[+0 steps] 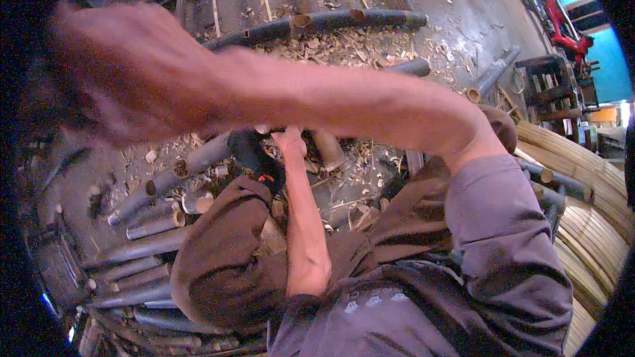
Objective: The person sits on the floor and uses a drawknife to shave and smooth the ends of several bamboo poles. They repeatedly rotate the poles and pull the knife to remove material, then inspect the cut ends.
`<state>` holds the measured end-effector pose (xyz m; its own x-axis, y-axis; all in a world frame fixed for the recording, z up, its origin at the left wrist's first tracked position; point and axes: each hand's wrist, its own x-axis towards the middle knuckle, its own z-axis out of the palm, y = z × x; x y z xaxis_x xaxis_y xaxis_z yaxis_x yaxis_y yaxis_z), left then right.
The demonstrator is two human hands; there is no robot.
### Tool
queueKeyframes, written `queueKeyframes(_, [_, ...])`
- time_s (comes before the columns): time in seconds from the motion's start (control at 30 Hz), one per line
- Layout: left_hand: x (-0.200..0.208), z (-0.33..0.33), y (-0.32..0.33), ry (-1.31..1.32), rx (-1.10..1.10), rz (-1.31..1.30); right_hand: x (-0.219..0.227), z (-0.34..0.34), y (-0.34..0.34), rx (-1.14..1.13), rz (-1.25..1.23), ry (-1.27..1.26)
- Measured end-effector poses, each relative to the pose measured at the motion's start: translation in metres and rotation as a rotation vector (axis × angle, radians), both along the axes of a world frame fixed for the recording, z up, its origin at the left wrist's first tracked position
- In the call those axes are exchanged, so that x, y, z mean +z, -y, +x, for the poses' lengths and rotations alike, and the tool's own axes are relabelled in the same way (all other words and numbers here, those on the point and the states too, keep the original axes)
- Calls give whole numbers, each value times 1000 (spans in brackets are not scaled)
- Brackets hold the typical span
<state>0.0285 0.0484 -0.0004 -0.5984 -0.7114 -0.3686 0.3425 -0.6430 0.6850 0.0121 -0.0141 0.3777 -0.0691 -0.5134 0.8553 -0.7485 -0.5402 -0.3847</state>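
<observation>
My right arm stretches across the view from right to left, and my right hand (126, 69) is at the upper left, smeared by motion. Its fingers cannot be made out, nor whether it holds anything. Down between my knees is my left hand (290, 143), its fingers mostly hidden behind my right forearm. Close to its right side is a short, light brown bamboo piece (327, 150). To its left a dark shape, perhaps footwear (248, 152), sits by a long bamboo pole (155, 184) with notches cut into it.
A dark notched bamboo pole (331, 22) lies beyond my arm. Wood chips (331, 46) litter the floor. Several cut bamboo lengths (142, 248) are stacked at the left. Pale split bamboo strips (589, 218) lie at the right, near a dark wooden stool or rack (552, 89).
</observation>
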Motion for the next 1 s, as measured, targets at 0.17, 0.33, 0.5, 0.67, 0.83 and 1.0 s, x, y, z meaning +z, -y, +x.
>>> queueKeyframes(0.17, [-2, -5, -15, -92, 113, 230, -109, -74, -132, -313, 1190, -502])
queueKeyframes(0.33, [57, -32, -26, 82, 183, -174, -76, -100, -191, -550, 1023, -29])
queueKeyframes(0.5, [171, -55, -87, 192, -211, -657, -64, -109, -265, -991, 761, 281])
queueKeyframes(0.67, [147, -103, -103, -44, -269, -1290, -96, -107, -328, -1233, 497, 344])
queueKeyframes(0.83, [82, -110, -73, 146, -479, -1473, -121, -89, -352, -1201, 465, 806])
queueKeyframes(1.0, [69, -116, -66, 138, -456, -1408, -137, -93, -360, -1262, 512, 733])
